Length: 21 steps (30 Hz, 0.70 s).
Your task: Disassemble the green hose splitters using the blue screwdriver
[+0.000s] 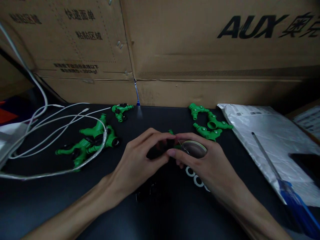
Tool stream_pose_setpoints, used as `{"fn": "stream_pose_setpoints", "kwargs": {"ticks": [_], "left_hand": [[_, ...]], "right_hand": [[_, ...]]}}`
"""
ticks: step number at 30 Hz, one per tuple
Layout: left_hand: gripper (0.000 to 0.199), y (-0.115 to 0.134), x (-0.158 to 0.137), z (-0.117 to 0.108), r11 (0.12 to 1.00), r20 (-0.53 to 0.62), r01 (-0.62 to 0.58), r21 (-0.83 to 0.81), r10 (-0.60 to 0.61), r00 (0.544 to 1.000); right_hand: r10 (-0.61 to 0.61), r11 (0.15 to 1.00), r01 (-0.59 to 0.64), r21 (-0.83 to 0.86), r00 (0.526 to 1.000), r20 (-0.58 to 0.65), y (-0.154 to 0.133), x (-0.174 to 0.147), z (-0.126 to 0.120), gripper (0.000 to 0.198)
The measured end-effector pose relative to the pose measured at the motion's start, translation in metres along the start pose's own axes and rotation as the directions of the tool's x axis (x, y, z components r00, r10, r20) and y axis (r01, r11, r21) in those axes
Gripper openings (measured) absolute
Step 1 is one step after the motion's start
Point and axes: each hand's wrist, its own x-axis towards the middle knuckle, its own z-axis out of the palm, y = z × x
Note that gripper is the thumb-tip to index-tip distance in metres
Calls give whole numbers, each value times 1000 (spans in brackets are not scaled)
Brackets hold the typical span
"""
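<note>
My right hand (200, 156) is curled around a round, flat, greyish thing with a pale greenish rim (195, 149), which looks like a roll or spool. A thin line runs across its left side between the fingers. My left hand (147, 150) is closed too, its fingertips pinched together against those of the right; what they hold is hidden. A bit of a green plastic piece (170, 132) shows just behind the fingertips. White rings (198, 181) lie on the dark table below my right hand, partly covered by it. Small black parts (150, 190), hard to make out, lie below my left hand.
Green branching hose fittings (92, 141), some with black parts, lie at the left beneath a looped white cable (63, 171). One more fitting (121, 111) lies farther back; several (207, 131) are at right. A blue-handled screwdriver (287, 193) rests on a silvery mailer (250, 120). Cardboard (187, 50) stands behind.
</note>
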Motion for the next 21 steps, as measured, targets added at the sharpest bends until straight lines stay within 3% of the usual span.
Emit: {"fn": "stream_pose_setpoints", "kwargs": {"ticks": [4, 7, 12, 17, 21], "left_hand": [[39, 1, 0, -1, 997, -131, -59, -52, 51, 990], [28, 2, 2, -5, 994, -195, -77, -74, 61, 979], [11, 4, 4, -10, 987, -179, -157, -18, 151, 972], [12, 1, 4, -11, 981, -143, -192, -15, 188, 972], [13, -2, 7, -14, 979, -46, -182, -95, 178, 983]], "right_hand": [[1, 991, -5, 134, 1000, 29, 2, -1, -4, 31], [-18, 973, 1, 233, 997, 72, 2, -1, -11, 30], [-29, 975, 3, 222, 993, 113, 3, 0, -15, 29], [-47, 990, 31, 137, 992, 115, 0, -1, -18, 29], [-48, 998, 43, 50, 993, 110, -2, -1, -20, 28]]}}
